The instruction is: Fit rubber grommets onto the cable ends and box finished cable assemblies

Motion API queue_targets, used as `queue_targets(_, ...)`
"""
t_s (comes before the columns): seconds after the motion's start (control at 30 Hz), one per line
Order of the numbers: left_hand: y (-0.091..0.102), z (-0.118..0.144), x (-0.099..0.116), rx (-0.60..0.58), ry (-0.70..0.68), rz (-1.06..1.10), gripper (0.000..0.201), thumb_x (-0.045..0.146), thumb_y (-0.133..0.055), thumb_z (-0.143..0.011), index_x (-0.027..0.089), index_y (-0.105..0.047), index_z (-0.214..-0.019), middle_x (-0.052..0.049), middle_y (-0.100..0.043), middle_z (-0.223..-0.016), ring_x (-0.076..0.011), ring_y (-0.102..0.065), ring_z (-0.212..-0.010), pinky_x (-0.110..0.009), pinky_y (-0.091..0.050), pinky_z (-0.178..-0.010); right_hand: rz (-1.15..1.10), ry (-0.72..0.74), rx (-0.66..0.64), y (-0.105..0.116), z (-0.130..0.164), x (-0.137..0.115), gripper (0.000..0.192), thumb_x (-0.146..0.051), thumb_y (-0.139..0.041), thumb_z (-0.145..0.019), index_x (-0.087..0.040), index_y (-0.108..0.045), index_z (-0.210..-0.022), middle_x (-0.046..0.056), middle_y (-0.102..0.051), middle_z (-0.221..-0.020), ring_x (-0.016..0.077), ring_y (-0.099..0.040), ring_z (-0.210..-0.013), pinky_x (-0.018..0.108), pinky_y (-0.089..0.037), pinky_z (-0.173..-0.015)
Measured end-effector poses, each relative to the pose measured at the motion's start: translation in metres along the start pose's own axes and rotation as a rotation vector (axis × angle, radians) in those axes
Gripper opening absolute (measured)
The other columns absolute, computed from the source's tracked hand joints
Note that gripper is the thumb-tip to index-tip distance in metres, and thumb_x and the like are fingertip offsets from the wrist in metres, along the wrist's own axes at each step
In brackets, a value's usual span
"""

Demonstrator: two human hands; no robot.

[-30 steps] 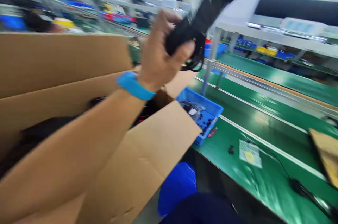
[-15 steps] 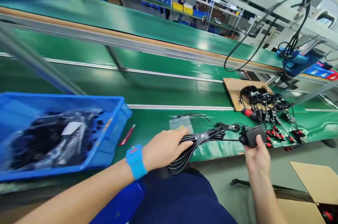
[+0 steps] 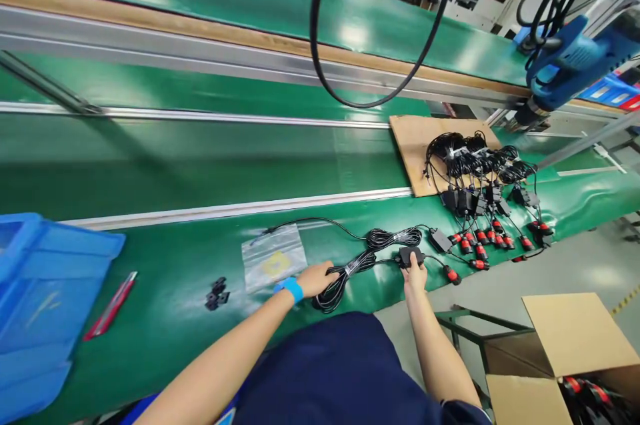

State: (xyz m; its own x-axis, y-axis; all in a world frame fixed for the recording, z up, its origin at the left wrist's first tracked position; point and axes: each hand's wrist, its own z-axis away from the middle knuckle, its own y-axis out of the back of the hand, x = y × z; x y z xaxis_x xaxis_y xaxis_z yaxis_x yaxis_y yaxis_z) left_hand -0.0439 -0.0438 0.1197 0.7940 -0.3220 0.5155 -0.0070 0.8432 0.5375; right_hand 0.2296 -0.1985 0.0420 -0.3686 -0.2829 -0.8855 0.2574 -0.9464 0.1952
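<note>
Two hands work at the near edge of a green desk [image 3: 175, 278]. Left hand [image 3: 315, 278], with a blue wristband [image 3: 291, 289] on its wrist, lies clenched over a coiled black cable bundle [image 3: 345, 275] that rests on the desk surface just in front of the person's torso. Right hand [image 3: 415, 275] grips a small black adapter box [image 3: 410, 255] joined to that bundle by a thin lead, the fingertips holding the box down against the desk. A second coiled bundle [image 3: 395, 237] with its own black box [image 3: 440, 239] lies just beyond, apart from both hands.

Left of the left hand lies a clear plastic bag [image 3: 273, 257] with a yellow patch inside; a few small black parts [image 3: 217, 293] sit near it, and a red-handled tool [image 3: 111, 305] lies farther left, beside a blue bin [image 3: 45, 298]. To the right, a cardboard sheet [image 3: 425, 145] carries a row of similar black cable assemblies with red connectors [image 3: 480, 211], their red ends reaching onto the green surface. A blue tool [image 3: 570, 71] hangs above the right end, and a black cable loop [image 3: 370, 45] droops overhead. An open cardboard box [image 3: 565, 358] stands on the floor at lower right.
</note>
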Motion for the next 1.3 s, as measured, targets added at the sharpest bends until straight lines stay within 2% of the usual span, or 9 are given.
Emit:
queue_targets(0.23,-0.009,0.009,-0.017,0.076,-0.048,0.032,0.044,0.048,-0.039,-0.097,0.021,-0.063,-0.123,-0.012,-0.076,-0.109,-0.0310,-0.071,-0.104,-0.037,-0.051,-0.086,0.474,0.333,-0.083,0.032,-0.009,-0.002,0.051,-0.054,-0.057,-0.098,-0.016,-0.058,-0.131,0.013,-0.062,-0.130,0.0256,-0.062,-0.117,0.048,-0.052,-0.100)
queue_targets(0.37,-0.010,0.015,-0.016,0.106,-0.162,0.060,0.044,0.048,-0.042,-0.098,0.023,-0.060,-0.129,-0.012,-0.073,-0.122,-0.0304,-0.068,-0.110,-0.039,-0.050,-0.093,0.789,0.611,-0.455,0.037,0.002,-0.005,0.079,-0.061,-0.084,-0.069,-0.023,-0.060,-0.134,0.012,-0.061,-0.136,0.0318,-0.054,-0.131,0.048,-0.045,-0.110)
queue_targets(0.47,-0.014,0.009,-0.004,0.102,-0.245,0.083,0.041,0.048,-0.044,-0.098,0.024,-0.061,-0.128,-0.008,-0.073,-0.123,-0.0270,-0.068,-0.111,-0.036,-0.050,-0.095,1.054,0.702,-0.680,0.030,0.001,-0.007,0.057,-0.047,-0.086,-0.073,-0.024,-0.067,-0.122,0.008,-0.070,-0.117,0.0269,-0.064,-0.115,0.044,-0.050,-0.104)
queue_targets(0.57,-0.023,-0.005,0.017,0.110,-0.250,0.090,0.041,0.048,-0.044,-0.099,0.024,-0.060,-0.128,-0.008,-0.074,-0.117,-0.0256,-0.070,-0.106,-0.033,-0.051,-0.090,1.312,0.721,-0.668,0.028,-0.015,-0.020,0.034,-0.041,-0.067,-0.095,-0.017,-0.065,-0.119,0.008,-0.068,-0.114,0.0210,-0.066,-0.104,0.044,-0.054,-0.097)
queue_targets(0.7,-0.029,-0.014,0.027,0.099,-0.185,0.054,0.049,0.054,-0.060,-0.091,0.023,-0.062,-0.129,-0.008,-0.077,-0.106,-0.0270,-0.073,-0.096,-0.032,-0.053,-0.079,1.543,0.725,-0.544,0.029,-0.042,-0.050,0.035,-0.040,-0.061,-0.099,-0.018,-0.062,-0.126,0.009,-0.064,-0.124,0.0211,-0.065,-0.108,0.044,-0.056,-0.095)
queue_targets(0.9,0.000,0.037,-0.028,0.151,-0.065,-0.035,0.025,0.034,-0.053,-0.096,0.024,-0.076,-0.097,-0.009,-0.078,-0.096,-0.0290,-0.073,-0.097,-0.035,-0.052,-0.083,1.622,0.715,-0.511,0.017,-0.052,-0.086,0.035,-0.041,-0.063,-0.097,-0.016,-0.062,-0.122,0.008,-0.065,-0.121,0.0214,-0.065,-0.107,0.045,-0.055,-0.095)
queue_targets(1.07,0.010,0.087,-0.050,0.256,-0.003,-0.086,0.032,0.031,-0.045,-0.100,0.023,-0.075,-0.109,-0.010,-0.076,-0.111,-0.0290,-0.073,-0.100,-0.036,-0.053,-0.085,1.426,0.837,-0.670,-0.004,0.010,-0.102,0.044,-0.039,-0.060,-0.097,-0.014,-0.057,-0.133,0.017,-0.064,-0.122,0.0324,-0.056,-0.123,0.057,-0.041,-0.108)
queue_targets(1.23,0.011,0.108,-0.026,0.362,0.046,-0.133,0.030,0.034,-0.047,-0.101,0.024,-0.074,-0.112,-0.011,-0.075,-0.110,-0.0269,-0.073,-0.090,-0.032,-0.054,-0.075,1.071,0.967,-1.288,-0.082,0.131,-0.061,0.063,-0.055,-0.067,-0.091,-0.029,-0.050,-0.145,0.006,-0.068,-0.128,0.0228,-0.060,-0.124,0.036,-0.046,-0.107)
queue_targets(1.3,0.018,0.122,-0.027,0.393,0.068,-0.128,0.028,0.034,-0.050,-0.101,0.026,-0.074,-0.111,-0.008,-0.075,-0.106,-0.0241,-0.073,-0.090,-0.029,-0.053,-0.075,0.955,0.958,-1.514,-0.107,0.166,-0.044,0.045,-0.051,-0.061,-0.096,-0.032,-0.058,-0.137,0.000,-0.073,-0.118,0.0174,-0.068,-0.109,0.028,-0.051,-0.095)
